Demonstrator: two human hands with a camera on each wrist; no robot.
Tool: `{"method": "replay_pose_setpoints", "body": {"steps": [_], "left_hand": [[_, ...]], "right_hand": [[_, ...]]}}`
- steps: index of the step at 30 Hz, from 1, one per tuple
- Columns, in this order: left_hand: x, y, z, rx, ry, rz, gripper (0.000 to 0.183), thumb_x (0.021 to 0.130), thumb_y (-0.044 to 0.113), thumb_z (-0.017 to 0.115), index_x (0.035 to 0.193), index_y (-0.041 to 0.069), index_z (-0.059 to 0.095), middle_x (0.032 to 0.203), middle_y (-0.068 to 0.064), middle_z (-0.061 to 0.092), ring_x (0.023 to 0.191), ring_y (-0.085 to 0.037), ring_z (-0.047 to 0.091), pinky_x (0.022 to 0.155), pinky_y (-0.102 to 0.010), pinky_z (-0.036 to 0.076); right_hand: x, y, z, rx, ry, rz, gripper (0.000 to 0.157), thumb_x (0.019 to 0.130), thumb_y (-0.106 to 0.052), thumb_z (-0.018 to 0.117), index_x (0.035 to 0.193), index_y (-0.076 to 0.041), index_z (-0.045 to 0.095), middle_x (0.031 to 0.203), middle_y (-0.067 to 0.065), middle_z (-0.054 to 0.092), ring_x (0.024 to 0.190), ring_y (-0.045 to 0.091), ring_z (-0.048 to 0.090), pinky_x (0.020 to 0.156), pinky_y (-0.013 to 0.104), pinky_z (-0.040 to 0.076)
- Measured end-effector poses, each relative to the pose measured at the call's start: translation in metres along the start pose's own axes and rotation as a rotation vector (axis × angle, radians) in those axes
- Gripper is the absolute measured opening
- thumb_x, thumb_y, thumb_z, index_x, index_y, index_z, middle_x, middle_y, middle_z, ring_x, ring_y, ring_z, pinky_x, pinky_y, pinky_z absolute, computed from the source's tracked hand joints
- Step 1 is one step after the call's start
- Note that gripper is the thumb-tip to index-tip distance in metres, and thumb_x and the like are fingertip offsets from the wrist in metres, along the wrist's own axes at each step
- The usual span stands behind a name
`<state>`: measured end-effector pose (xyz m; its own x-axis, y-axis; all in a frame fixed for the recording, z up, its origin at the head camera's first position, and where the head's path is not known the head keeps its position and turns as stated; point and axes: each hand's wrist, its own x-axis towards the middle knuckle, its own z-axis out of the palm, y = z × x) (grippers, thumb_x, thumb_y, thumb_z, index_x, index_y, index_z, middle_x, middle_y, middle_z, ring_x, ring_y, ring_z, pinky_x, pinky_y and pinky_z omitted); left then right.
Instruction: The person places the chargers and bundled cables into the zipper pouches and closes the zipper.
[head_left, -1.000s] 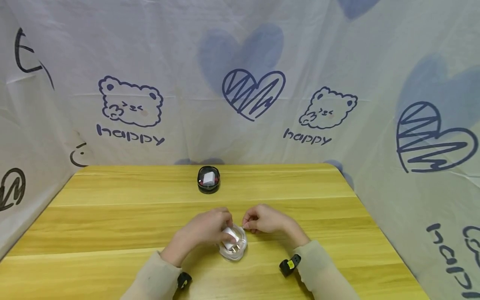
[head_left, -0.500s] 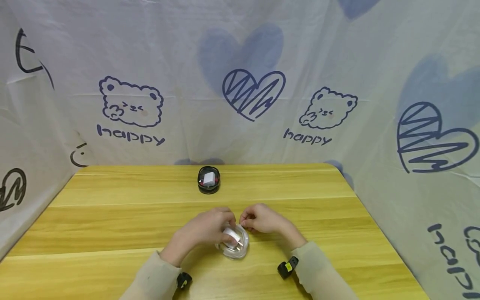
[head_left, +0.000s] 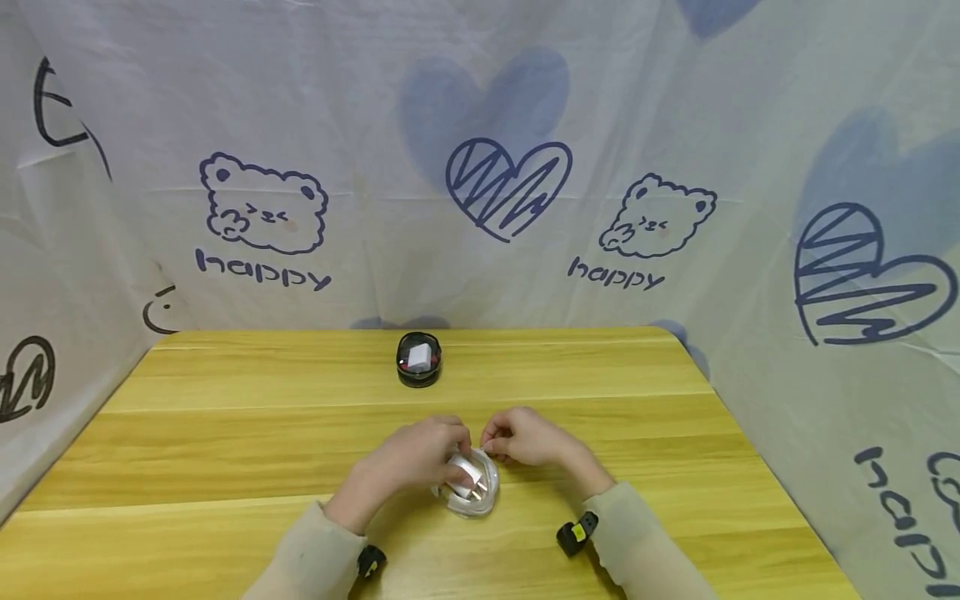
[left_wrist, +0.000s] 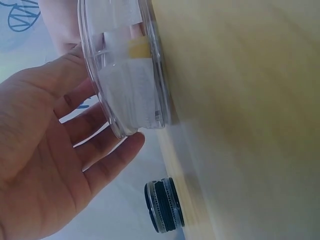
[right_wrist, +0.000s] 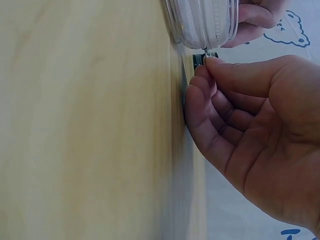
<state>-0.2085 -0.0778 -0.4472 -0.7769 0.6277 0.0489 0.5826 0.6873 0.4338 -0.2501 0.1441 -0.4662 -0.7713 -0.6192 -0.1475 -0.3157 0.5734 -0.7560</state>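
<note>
A clear round zip case stands on the wooden table in front of the person. Through its top show a white charger plug with metal prongs and some white material around it. The left hand grips the case from the left, thumb on top. In the left wrist view the other fingers of that hand reach along the side of the case. At the far right edge the right hand pinches the small zipper pull between thumb and forefinger.
Toward the back of the table stands a dark-rimmed zip case with a white block visible inside. A white curtain with bear and heart drawings hangs behind the table. Black straps sit at both wrists.
Over the first half second the right hand moved slightly left along the case's edge, and the case shifted a little. Since then both hands are nearly still.
</note>
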Motion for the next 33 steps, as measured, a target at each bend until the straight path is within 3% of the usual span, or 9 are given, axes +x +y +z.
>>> {"method": "replay_pose_setpoints", "body": {"steps": [10, 18, 28, 33], "left_hand": [[-0.0025, 0.0097, -0.0024, 0.029, 0.004, -0.079, 0.027, 0.080, 0.031, 0.091, 0.089, 0.016, 0.070, 0.094, 0.007, 0.063, 0.078, -0.010, 0.055, 0.066, -0.031, 0.051], [-0.0023, 0.0080, 0.0006, 0.024, 0.005, -0.061, 0.027, 0.080, 0.030, 0.091, 0.089, 0.015, 0.069, 0.093, 0.005, 0.064, 0.077, -0.011, 0.055, 0.065, -0.032, 0.051], [-0.0019, 0.0049, 0.0006, 0.032, 0.031, -0.057, 0.035, 0.079, 0.039, 0.091, 0.090, 0.016, 0.067, 0.091, 0.006, 0.063, 0.078, -0.011, 0.056, 0.065, -0.034, 0.051], [-0.0018, 0.0044, -0.0023, 0.018, 0.021, -0.044, 0.035, 0.079, 0.037, 0.091, 0.094, 0.015, 0.069, 0.096, 0.005, 0.067, 0.084, -0.014, 0.062, 0.071, -0.037, 0.054]], "right_hand": [[-0.0020, 0.0038, -0.0067, -0.011, -0.067, -0.019, 0.012, 0.102, -0.005, 0.065, 0.092, -0.006, 0.072, 0.081, 0.003, 0.067, 0.072, 0.013, 0.062, 0.062, 0.025, 0.054], [-0.0037, 0.0039, -0.0049, 0.013, -0.061, 0.019, 0.011, 0.101, -0.007, 0.066, 0.093, -0.006, 0.072, 0.081, 0.003, 0.068, 0.072, 0.013, 0.063, 0.063, 0.026, 0.056], [0.0004, -0.0001, -0.0001, -0.022, -0.007, -0.017, 0.011, 0.101, -0.005, 0.065, 0.094, -0.005, 0.073, 0.080, 0.001, 0.067, 0.071, 0.013, 0.061, 0.061, 0.023, 0.052], [0.0006, -0.0018, 0.0019, -0.009, 0.013, -0.020, 0.012, 0.101, -0.002, 0.063, 0.095, -0.003, 0.073, 0.081, -0.001, 0.067, 0.072, 0.012, 0.062, 0.061, 0.023, 0.052]]}}
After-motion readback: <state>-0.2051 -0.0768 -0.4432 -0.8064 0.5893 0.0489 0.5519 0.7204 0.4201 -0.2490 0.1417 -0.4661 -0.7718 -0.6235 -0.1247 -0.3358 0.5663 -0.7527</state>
